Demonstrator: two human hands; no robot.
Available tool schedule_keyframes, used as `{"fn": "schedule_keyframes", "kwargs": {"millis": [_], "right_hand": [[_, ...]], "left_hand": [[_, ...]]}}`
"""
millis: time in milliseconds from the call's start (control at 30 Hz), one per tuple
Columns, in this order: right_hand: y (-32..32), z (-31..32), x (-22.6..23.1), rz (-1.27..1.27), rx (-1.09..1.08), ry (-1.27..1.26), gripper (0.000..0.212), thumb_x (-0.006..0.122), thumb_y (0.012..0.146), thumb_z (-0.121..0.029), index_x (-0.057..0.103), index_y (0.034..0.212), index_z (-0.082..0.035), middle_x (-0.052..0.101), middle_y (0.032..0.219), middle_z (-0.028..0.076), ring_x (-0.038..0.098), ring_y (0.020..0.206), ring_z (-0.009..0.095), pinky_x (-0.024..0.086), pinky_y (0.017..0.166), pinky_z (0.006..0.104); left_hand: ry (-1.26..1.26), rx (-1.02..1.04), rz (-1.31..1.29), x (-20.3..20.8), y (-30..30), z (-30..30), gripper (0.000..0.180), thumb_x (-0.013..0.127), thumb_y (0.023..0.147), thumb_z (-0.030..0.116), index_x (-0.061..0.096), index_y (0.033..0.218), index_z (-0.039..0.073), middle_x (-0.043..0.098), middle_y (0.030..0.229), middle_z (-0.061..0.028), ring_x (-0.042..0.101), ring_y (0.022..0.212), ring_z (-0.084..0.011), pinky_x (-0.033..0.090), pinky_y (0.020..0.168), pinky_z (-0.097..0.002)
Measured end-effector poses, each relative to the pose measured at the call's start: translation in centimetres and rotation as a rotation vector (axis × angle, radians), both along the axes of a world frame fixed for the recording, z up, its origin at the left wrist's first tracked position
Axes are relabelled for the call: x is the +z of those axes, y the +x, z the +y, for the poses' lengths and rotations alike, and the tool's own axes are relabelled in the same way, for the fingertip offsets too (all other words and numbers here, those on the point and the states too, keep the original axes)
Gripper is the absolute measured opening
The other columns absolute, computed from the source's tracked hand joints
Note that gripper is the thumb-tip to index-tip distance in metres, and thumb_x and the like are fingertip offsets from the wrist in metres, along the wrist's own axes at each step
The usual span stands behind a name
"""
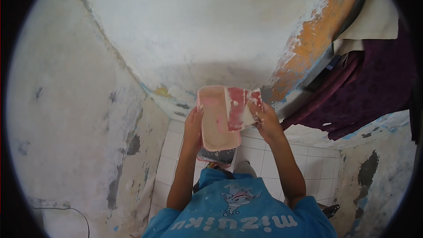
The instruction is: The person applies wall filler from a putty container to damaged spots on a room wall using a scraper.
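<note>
My left hand (193, 122) grips the left side of a pink rectangular tray (211, 100), thumb over its rim. Pale putty (218, 139) coats the tray's inside. In my right hand (269, 122) is a wide red putty spreader (236, 108), smeared with the same putty. The spreader's edge lies over the right part of the tray, hiding that side. Bits of putty stick to my right fingers, which are closed around the spreader's right end.
A patchy whitish wall (189, 31) stands ahead, with orange paint (319, 39) showing at right. Purple cloth (370, 83) hangs on the right. Beneath the tray, a dark grey object (218, 155) rests near white floor tiles (273, 161). A thin cable (81, 213) runs at lower left.
</note>
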State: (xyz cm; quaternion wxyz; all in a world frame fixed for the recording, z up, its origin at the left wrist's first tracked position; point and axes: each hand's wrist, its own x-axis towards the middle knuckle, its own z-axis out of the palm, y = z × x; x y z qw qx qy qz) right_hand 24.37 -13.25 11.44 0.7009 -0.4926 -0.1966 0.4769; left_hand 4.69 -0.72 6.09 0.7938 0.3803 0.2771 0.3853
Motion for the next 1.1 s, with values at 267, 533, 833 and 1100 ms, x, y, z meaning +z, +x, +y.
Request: {"fn": "schedule_keyframes", "kwargs": {"millis": [267, 533, 833, 1100], "right_hand": [[4.2, -4.3, 0.5, -0.646, -0.086, 0.001, 0.017, 0.063, 0.103, -0.013, 0.068, 0.115, -0.002, 0.072, 0.099, 0.004, 0.064, 0.087, 0.009, 0.051, 0.08, 0.0256], [5.1, -7.0, 3.7, -1.973, 0.272, 0.409, 0.032, 0.07, 0.084, -0.014, 0.076, 0.116, -0.016, 0.073, 0.12, 0.002, 0.065, 0.121, 0.024, 0.053, 0.102, 0.0452], [11.5, -10.4, 3.7, -1.732, 0.35, 0.465, 0.033, 0.07, 0.086, -0.002, 0.073, 0.117, -0.011, 0.075, 0.105, 0.009, 0.073, 0.096, 0.028, 0.058, 0.087, 0.0417], [10.7, -8.5, 8.0, -1.571, 0.272, -0.026, 0.023, 0.06, 0.097, -0.012, 0.062, 0.118, -0.003, 0.067, 0.084, 0.024, 0.065, 0.079, 0.047, 0.049, 0.067, 0.0527]], "left_hand": [[-0.056, -0.066, 0.053, 1.4, 0.2, -2.0, 0.047, 0.053, 0.108, 0.034, 0.056, 0.135, -0.005, 0.068, 0.117, -0.0094, 0.066, 0.103, -0.014, 0.055, 0.089, -0.0297], [-0.007, -0.175, 0.149, 3.5, 1.7, -3.1, 0.051, 0.048, 0.109, 0.037, 0.056, 0.138, -0.005, 0.065, 0.129, -0.014, 0.063, 0.112, -0.017, 0.052, 0.097, -0.0324], [0.088, -0.1, 0.334, 5.0, 2.2, -5.6, 0.05, 0.055, 0.105, 0.034, 0.06, 0.136, -0.005, 0.068, 0.123, -0.0127, 0.065, 0.109, -0.0167, 0.053, 0.095, -0.0328], [0.382, -0.086, 0.592, 6.3, 4.6, -9.4, 0.064, 0.067, 0.094, 0.039, 0.057, 0.141, -0.003, 0.068, 0.127, -0.0202, 0.067, 0.113, -0.0251, 0.051, 0.099, -0.0365]]}}
